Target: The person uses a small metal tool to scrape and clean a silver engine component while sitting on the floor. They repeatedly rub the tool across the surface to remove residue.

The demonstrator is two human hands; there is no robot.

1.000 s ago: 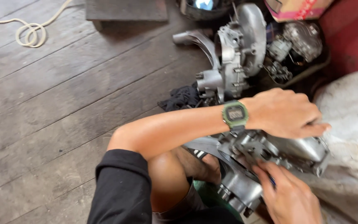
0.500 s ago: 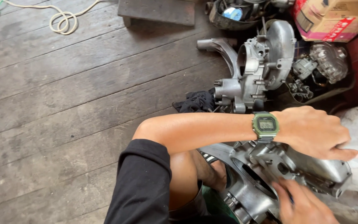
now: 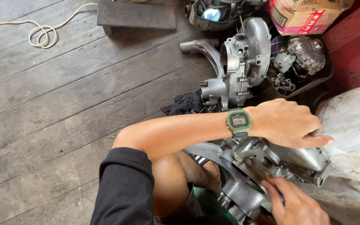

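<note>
The left hand (image 3: 290, 123) lies palm-down on top of a grey cast-metal engine casing (image 3: 271, 166) held across the person's lap; the fingers are curled loosely over its upper far edge, index finger extended toward a grey-white rough stone-like mass (image 3: 355, 158) just beyond the fingertips. It presses on the casing rather than clasping it. On the wrist just behind that hand sits a green square digital watch (image 3: 238, 121).

The right hand (image 3: 294, 204) is below the left, at the near side of the same casing, fingers spread and bent, fingertips touching the casing's lower face. Whether it holds a small part beneath the fingers cannot be told.

Beyond the left forearm, a second grey aluminium engine housing with a rounded cover (image 3: 240, 66) stands upright on the weathered grey plank floor (image 3: 63, 104). A crumpled black rag (image 3: 186, 103) lies just beside its base. Further past the left hand, a dark tray of small metal engine parts (image 3: 301, 62) sits near a cardboard box (image 3: 305, 16). Well apart, across the floor, lies a coiled pale cord (image 3: 42, 35).
</note>
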